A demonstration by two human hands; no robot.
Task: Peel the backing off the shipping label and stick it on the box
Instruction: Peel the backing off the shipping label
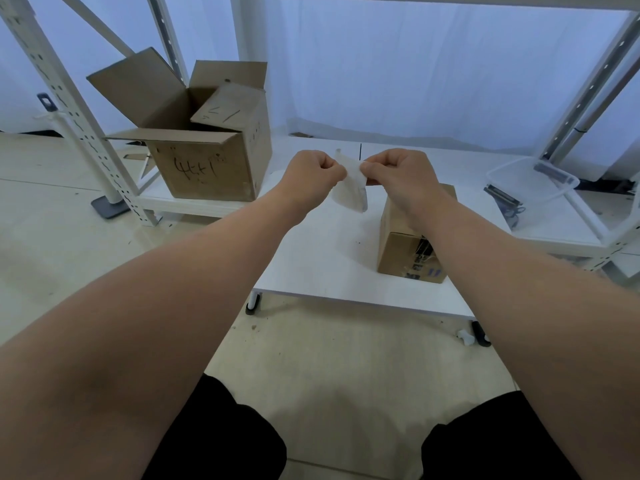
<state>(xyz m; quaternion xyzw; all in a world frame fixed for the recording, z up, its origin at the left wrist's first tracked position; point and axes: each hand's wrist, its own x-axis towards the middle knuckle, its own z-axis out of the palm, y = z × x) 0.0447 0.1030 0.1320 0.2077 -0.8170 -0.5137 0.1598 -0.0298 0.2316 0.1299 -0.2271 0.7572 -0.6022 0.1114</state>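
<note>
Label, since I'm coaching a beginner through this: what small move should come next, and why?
Probably ease the left hand and right hand apart to start splitting the backing from the label. Both pinch its top edge in the air, it seems to hang as one sheet, and the box stands close by on the table.

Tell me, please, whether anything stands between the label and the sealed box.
Nothing visible: the left hand and right hand pinch the label just beside the sealed box; only the right forearm crosses its top.
</note>
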